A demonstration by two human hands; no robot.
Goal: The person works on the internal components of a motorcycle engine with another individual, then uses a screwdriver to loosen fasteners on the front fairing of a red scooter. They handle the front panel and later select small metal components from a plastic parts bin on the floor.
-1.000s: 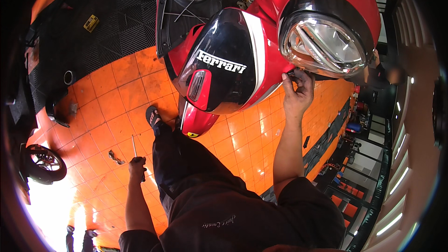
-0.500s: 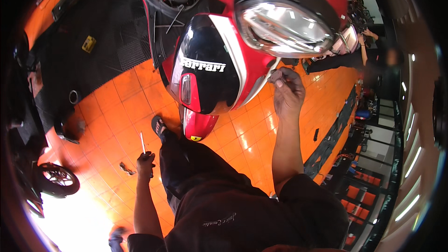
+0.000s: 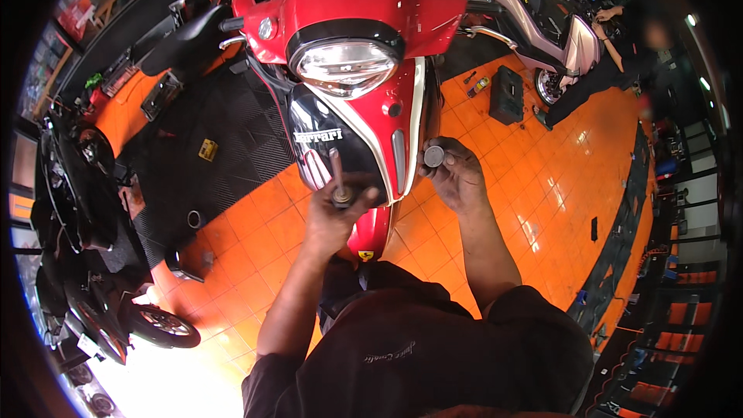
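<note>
In front of me stands a red scooter (image 3: 340,8) with a black lower panel and a large headlight (image 3: 346,62). My right hand (image 3: 463,182) is closed on a small round grey disc (image 3: 433,156), pinched beside the scooter's front, its flat face toward me. What looks like a screwdriver (image 3: 336,166) points up from my left hand (image 3: 329,220), which is closed round its handle before the black panel. On the red centre strip sits a dark round spot (image 3: 392,110), a recess or a fitting; I cannot tell which.
A pinkish scooter (image 3: 534,15) stands at the far right, with another person (image 3: 611,70) beside it. A black toolbox (image 3: 506,94) and a spray can (image 3: 478,87) are on the orange floor. Dark motorcycles (image 3: 85,209) line the left side.
My left hand has risen from low at my side to the scooter's front with the screwdriver. My right hand has turned the disc into view. The view has shifted, showing more of the scooter.
</note>
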